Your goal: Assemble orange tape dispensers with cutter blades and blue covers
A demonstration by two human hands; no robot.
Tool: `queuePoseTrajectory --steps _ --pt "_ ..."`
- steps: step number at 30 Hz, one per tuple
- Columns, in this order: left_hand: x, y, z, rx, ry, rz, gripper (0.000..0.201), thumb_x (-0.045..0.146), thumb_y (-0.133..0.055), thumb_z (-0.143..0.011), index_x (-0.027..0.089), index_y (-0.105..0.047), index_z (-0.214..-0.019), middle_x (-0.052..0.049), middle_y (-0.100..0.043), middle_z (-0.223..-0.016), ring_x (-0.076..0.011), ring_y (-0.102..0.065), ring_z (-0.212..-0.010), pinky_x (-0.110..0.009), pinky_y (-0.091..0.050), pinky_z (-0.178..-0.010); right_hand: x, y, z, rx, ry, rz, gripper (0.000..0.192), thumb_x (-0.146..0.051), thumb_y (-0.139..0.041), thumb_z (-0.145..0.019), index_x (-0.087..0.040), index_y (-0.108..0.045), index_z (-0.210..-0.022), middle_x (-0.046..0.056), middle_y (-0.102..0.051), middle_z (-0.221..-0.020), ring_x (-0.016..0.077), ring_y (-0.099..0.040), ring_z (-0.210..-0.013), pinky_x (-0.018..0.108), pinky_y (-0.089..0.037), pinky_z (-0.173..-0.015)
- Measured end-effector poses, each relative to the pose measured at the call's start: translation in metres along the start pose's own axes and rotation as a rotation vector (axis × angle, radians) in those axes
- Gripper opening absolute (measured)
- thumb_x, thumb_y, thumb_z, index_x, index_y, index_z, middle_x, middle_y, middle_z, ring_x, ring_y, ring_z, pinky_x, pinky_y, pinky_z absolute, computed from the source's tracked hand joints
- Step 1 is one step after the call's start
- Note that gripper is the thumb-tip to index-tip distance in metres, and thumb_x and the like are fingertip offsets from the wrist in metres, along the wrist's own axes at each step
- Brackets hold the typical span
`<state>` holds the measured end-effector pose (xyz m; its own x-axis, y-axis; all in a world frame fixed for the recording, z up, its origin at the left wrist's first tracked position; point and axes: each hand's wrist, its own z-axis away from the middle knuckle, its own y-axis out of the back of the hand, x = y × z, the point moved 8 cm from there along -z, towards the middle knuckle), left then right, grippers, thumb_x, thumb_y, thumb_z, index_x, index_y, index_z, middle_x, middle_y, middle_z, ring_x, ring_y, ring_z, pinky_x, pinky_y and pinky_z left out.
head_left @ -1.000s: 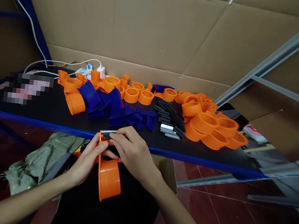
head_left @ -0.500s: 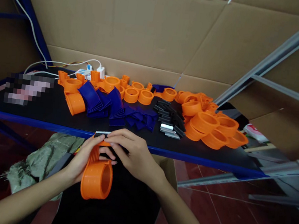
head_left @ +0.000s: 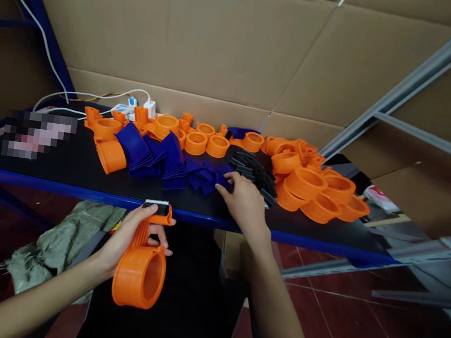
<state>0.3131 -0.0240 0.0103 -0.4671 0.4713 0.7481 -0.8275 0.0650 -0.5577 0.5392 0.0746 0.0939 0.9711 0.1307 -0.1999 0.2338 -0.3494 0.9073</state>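
Note:
My left hand point(head_left: 128, 234) is closed around the handle of an orange tape dispenser point(head_left: 132, 278), its round hub hanging low in front of my lap. A black strip with a toothed metal blade point(head_left: 157, 204) sits at the dispenser's upper end, under my left thumb. Over the table's front edge reaches my right hand point(head_left: 248, 205), thumb and forefinger apart. Those fingertips are at the right side of a pile of small dark blue plastic pieces point(head_left: 203, 174); whether they touch one I cannot tell. Black strips point(head_left: 250, 167) lie just beyond that hand, which partly covers them.
On the black tabletop point(head_left: 64, 161) stand several orange dispensers point(head_left: 108, 131) at the left and back. Fanned larger blue pieces point(head_left: 174, 162) lie before them. Orange dispenser bodies point(head_left: 320, 206) are heaped at the right. A white power strip point(head_left: 123, 109) with cables is behind.
My right hand has left the dispenser's blade end and moved right and forward to the small blue pieces. My left hand keeps the dispenser, which has shifted slightly down and left.

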Motion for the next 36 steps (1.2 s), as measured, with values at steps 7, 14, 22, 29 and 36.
queuePoseTrajectory --steps 7,14,22,29,36 --pt "0.001 -0.001 0.001 0.001 -0.013 -0.006 0.033 0.04 -0.061 -0.09 0.012 -0.061 -0.105 -0.006 -0.069 -0.069 -0.0197 -0.067 -0.055 -0.044 -0.061 -0.071 -0.006 -0.006 -0.003 -0.029 0.028 -0.05 0.026 -0.039 -0.06 -0.091 -0.023 -0.065 -0.11 0.008 -0.071 -0.107 0.0274 -0.063 -0.102 0.04 -0.048 -0.086" --pt "0.0 0.001 0.001 0.021 -0.036 -0.025 0.029 0.039 -0.063 -0.089 0.014 -0.058 -0.104 -0.009 -0.073 -0.086 -0.0185 -0.066 -0.054 -0.046 -0.061 -0.071 -0.003 -0.009 -0.008 -0.013 0.04 -0.171 0.031 -0.038 -0.066 -0.087 -0.023 -0.064 -0.114 0.005 -0.072 -0.104 0.0225 -0.063 -0.089 0.035 -0.047 -0.078" --pt "0.001 0.002 0.0 0.017 -0.029 -0.04 0.031 0.04 -0.061 -0.09 0.013 -0.06 -0.104 -0.008 -0.071 -0.076 -0.0204 -0.067 -0.055 -0.046 -0.061 -0.07 -0.006 0.01 -0.011 0.099 0.161 -0.49 0.038 -0.041 -0.071 -0.084 -0.022 -0.068 -0.117 0.006 -0.067 -0.1 0.0193 -0.06 -0.084 0.035 -0.05 -0.079" --pt "0.003 -0.002 0.005 -0.015 -0.025 0.02 0.035 0.041 -0.058 -0.092 0.011 -0.062 -0.107 -0.006 -0.067 -0.065 -0.022 -0.068 -0.059 -0.038 -0.06 -0.065 -0.048 0.004 0.012 -0.338 0.243 -1.3 0.053 -0.038 -0.077 -0.08 -0.022 -0.061 -0.127 0.006 -0.065 -0.107 0.0136 -0.061 -0.079 0.026 -0.055 -0.064" --pt "0.0 -0.002 0.007 -0.017 -0.04 0.088 0.037 0.046 -0.056 -0.093 0.011 -0.064 -0.102 -0.007 -0.069 -0.068 -0.0232 -0.07 -0.059 -0.04 -0.06 -0.069 -0.093 0.007 0.035 -0.508 0.346 -1.258 0.045 -0.032 -0.08 -0.078 -0.021 -0.066 -0.119 0.006 -0.066 -0.11 0.0154 -0.064 -0.092 0.025 -0.054 -0.075"
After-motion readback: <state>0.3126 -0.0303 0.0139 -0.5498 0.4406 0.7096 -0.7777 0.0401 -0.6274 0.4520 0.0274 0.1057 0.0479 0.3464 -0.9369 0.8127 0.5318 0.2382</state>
